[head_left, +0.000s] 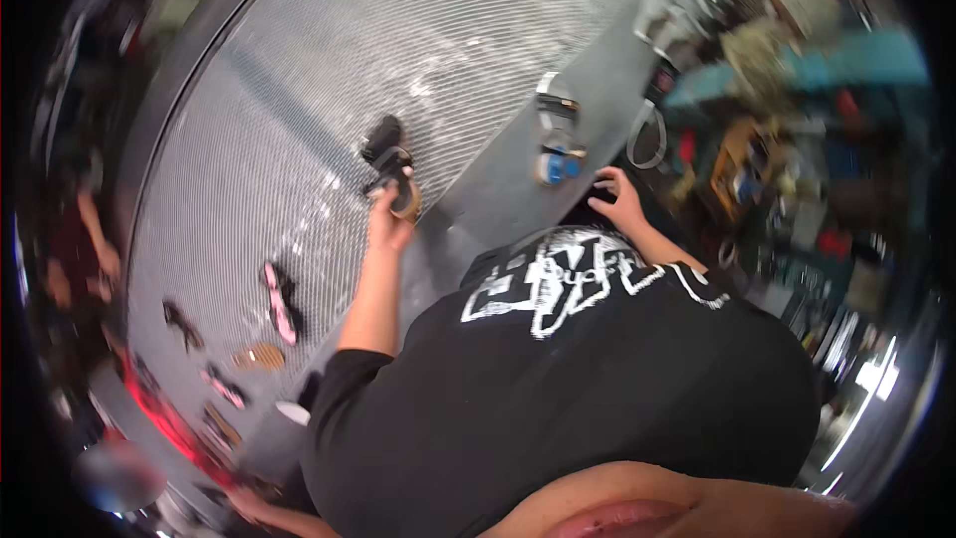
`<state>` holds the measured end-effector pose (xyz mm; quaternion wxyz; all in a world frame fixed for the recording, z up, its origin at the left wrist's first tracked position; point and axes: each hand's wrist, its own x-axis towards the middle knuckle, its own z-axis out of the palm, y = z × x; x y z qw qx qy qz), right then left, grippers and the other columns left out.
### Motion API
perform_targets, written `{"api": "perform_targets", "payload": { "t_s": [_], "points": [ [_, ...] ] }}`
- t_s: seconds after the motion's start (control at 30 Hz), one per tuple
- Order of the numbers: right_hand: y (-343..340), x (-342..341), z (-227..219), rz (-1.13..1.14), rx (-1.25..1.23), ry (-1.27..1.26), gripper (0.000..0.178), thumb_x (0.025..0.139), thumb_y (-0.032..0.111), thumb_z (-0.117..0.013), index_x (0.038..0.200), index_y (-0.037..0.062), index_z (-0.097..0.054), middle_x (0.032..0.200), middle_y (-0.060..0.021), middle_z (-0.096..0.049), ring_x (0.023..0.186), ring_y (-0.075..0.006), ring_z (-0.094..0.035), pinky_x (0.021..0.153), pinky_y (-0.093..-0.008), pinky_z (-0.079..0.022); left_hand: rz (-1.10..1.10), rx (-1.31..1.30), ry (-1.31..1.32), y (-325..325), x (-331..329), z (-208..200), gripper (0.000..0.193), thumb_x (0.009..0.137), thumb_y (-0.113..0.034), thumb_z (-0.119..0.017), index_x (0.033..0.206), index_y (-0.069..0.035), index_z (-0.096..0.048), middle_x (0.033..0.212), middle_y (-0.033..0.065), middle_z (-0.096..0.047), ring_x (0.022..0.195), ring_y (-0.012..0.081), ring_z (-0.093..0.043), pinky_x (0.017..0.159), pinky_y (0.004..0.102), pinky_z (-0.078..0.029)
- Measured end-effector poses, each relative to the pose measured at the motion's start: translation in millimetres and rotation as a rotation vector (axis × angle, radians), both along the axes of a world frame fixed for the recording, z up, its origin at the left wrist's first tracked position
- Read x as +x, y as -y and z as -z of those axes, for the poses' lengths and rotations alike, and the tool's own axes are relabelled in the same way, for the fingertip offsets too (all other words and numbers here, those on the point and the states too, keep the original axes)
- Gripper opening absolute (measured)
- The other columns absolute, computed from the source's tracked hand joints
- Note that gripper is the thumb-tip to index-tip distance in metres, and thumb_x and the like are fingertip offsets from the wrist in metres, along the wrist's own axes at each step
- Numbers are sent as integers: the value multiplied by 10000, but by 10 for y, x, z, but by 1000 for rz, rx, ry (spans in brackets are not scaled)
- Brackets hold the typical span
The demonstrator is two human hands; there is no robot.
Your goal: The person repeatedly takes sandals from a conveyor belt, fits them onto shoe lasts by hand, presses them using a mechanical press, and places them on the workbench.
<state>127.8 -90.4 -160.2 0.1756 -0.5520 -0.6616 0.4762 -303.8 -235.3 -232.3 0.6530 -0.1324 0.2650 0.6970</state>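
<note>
My left hand (391,222) is closed round the heel end of a black sandal (386,147), over the ribbed grey conveyor belt (289,120). A bit of tan sole shows beside my fingers, and the grip hides part of the sandal. My right hand (623,203) is by the grey metal ledge, its fingers bent but apart with nothing seen in them. Just left of it on the ledge lies a sandal (559,125) with black and pale straps and a blue part at its near end.
Several sandals lie on the belt to the left, among them a pink-edged black one (280,304) and a tan sole (259,357). A white loop (648,139) hangs by the ledge at right. Other people's arms show at far left and lower left.
</note>
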Motion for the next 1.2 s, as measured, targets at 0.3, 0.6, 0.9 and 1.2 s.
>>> {"api": "perform_targets", "payload": {
  "t_s": [0.3, 0.6, 0.9, 1.2],
  "points": [
    [-619, 2923, -98, 1007, 806, 398, 792, 619, 242, -831, 1236, -34, -419, 1162, -216, -523, 1117, -346, -506, 954, -404, -392, 636, 260, -136, -873, 2115, -1103, 469, 771, -105, -692, 1209, -71, -528, 1151, 61, -588, 1043, 184, -573, 891, 313, -468],
    [-609, 2421, -108, 1068, 597, 389, 590, 597, 282, -814, 1014, -13, -518, 953, -226, -586, 920, -403, -575, 808, -447, -462, 929, 411, -168, -1506, 3137, -1534, 528, 820, -59, -582, 1313, 28, -412, 1279, 195, -516, 1160, 269, -528, 968, 354, -431],
    [-12, 1110, -1156, 215, 358, -578, 465, 632, 39, -712, 1026, 68, -466, 1362, -139, -456, 1211, -220, -455, 988, -332, -352, 735, 17, -150, -2049, 3192, -1522, 452, 746, 18, -541, 1194, 54, -492, 1142, 181, -577, 1050, 290, -580, 975, 409, -442],
    [255, 1530, -1153, 171, 311, -563, 419, 651, 27, -676, 1006, 62, -455, 1245, -113, -543, 1192, -228, -473, 1011, -353, -336, 812, 271, -497, -2241, 3958, -1513, 390, 891, -296, -502, 1092, 32, -566, 991, 125, -616, 888, 220, -597, 809, 344, -470]
  ]
}}
